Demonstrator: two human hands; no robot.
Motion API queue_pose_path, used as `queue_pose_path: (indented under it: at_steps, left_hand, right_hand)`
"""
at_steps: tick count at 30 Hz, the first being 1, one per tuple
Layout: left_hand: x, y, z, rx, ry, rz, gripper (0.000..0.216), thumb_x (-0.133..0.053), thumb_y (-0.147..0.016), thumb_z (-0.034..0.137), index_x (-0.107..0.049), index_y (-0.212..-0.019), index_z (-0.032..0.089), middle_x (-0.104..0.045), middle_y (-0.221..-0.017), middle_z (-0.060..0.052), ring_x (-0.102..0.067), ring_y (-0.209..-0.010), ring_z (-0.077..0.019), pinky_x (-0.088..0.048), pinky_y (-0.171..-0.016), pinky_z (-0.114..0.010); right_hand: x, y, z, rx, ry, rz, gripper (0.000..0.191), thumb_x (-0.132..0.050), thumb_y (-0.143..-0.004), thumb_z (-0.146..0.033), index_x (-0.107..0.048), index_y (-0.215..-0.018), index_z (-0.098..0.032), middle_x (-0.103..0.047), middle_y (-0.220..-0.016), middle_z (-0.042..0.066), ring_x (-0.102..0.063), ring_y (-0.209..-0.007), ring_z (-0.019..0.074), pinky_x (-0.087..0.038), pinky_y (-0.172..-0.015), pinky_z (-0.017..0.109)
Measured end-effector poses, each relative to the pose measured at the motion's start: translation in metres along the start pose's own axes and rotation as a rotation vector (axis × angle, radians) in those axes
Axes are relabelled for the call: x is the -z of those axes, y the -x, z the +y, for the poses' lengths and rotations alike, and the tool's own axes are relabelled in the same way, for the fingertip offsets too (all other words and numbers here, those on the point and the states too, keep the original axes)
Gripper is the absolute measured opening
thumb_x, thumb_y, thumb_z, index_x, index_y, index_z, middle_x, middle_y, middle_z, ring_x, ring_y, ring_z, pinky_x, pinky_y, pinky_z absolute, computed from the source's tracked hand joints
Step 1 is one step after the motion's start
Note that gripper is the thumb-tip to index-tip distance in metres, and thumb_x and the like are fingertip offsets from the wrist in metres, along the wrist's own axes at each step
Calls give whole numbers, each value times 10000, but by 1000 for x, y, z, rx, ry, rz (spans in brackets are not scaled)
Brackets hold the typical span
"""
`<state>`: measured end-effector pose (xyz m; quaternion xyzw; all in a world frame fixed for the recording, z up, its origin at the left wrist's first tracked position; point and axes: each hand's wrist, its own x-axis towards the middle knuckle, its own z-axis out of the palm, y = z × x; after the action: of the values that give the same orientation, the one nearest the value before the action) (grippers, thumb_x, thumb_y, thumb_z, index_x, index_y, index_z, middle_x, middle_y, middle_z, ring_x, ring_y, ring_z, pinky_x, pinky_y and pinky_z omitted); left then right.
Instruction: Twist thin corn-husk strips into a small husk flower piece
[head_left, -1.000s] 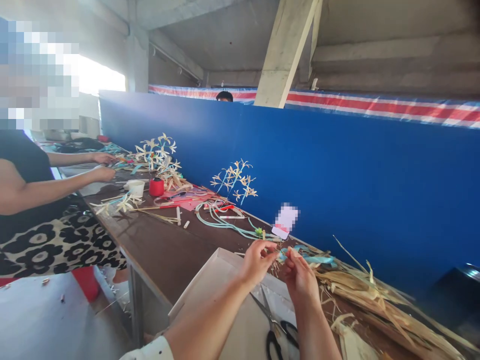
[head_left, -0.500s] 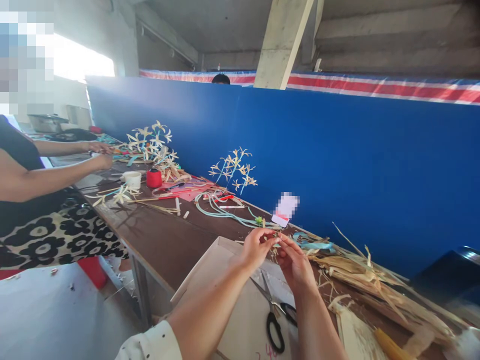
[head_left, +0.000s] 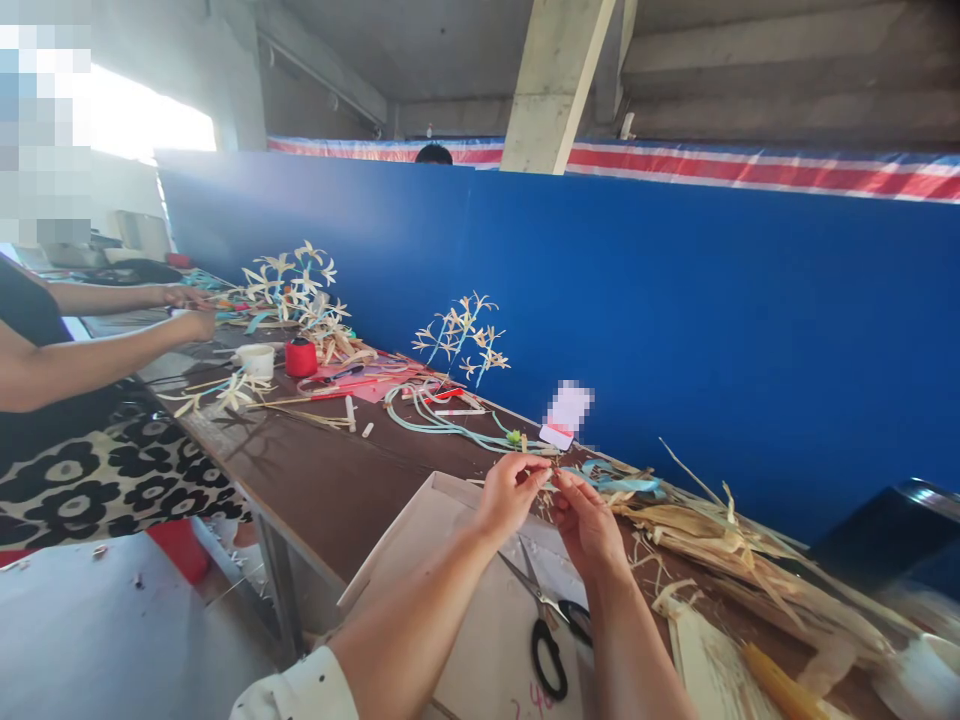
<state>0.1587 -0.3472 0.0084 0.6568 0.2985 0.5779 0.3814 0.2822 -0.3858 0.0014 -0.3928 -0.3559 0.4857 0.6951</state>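
since a second ago the hands have drawn together: left hand (head_left: 510,495) and right hand (head_left: 589,520) each hold a pinched grip on a thin strip (head_left: 555,479) above the counter (head_left: 337,480), near the scissors (head_left: 551,625).

**A handcraft workshop making straw flowers**

This is a plain working shed. Bare concrete beams (head_left: 551,80) cross overhead. A long brown table (head_left: 322,480) runs along a blue partition (head_left: 675,320) topped with a red-striped tarpaulin (head_left: 750,175).

The table is strewn with craft stock. Dried husks (head_left: 720,540) lie heaped near pale blue strips (head_left: 442,425), a red thread spool (head_left: 301,357) and a white cup (head_left: 256,360). Scissors (head_left: 551,630) lie on a white board (head_left: 465,600).

Finished sprays of pale straw flowers (head_left: 461,335) stand along the partition, with a bigger bunch (head_left: 292,280) farther down.

A second person (head_left: 67,400) sits at the same table with both hands among the materials. Another head (head_left: 433,154) shows behind the partition.
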Motion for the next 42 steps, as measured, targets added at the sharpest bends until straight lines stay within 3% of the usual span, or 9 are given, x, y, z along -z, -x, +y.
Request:
queue_pose_path:
  at_steps: [11, 17, 21, 29, 42]
  left_hand:
    - [-2, 2, 2, 19, 4, -65, 215, -570, -792, 352, -692, -835, 179, -672, -847, -39, -602, -798, -154, -470, -732, -242]
    - [-2, -1, 1, 273, 200, -99, 281, -643, -708, 401, -684, -811, 143, -659, -723, -30, -560, -624, -120, -433, -567, -215]
    - [-2, -2, 1, 339, 280, -121, 324, -665, -681, 407, -681, -863, 140, -609, -645, -2, -472, -521, -76, -359, -480, -186]
    - [-3, -3, 1, 339, 229, -60, 224, -673, -657, 335, -659, -725, 122, -570, -589, 6, -445, -518, -72, -346, -507, -192]
    - [-5, -1, -9, 331, 144, -67, 228, -572, -727, 350, -608, -713, 124, -484, -537, 29, -423, -485, -74, -339, -498, -201]
  right_hand:
    - [0, 0, 4, -14, 27, -38, 232, -781, -621, -333, -632, -739, -200, -476, -586, -56, -386, -514, 73, -303, -464, 194]
    - [-2, 1, 2, -31, -1, -39, 231, -788, -617, -296, -626, -754, -205, -508, -623, -59, -400, -521, 66, -307, -465, 192]
    - [-1, 1, 1, -46, -20, -63, 215, -782, -631, -282, -633, -760, -195, -509, -628, -53, -411, -533, 66, -318, -469, 189]
    - [-1, 1, 2, -47, -4, -57, 212, -784, -631, -292, -611, -696, -187, -481, -610, -50, -405, -540, 69, -334, -482, 184]
    - [-1, 0, 8, -59, 49, -70, 222, -763, -665, -332, -601, -718, -189, -463, -578, -44, -382, -533, 69, -314, -484, 177]
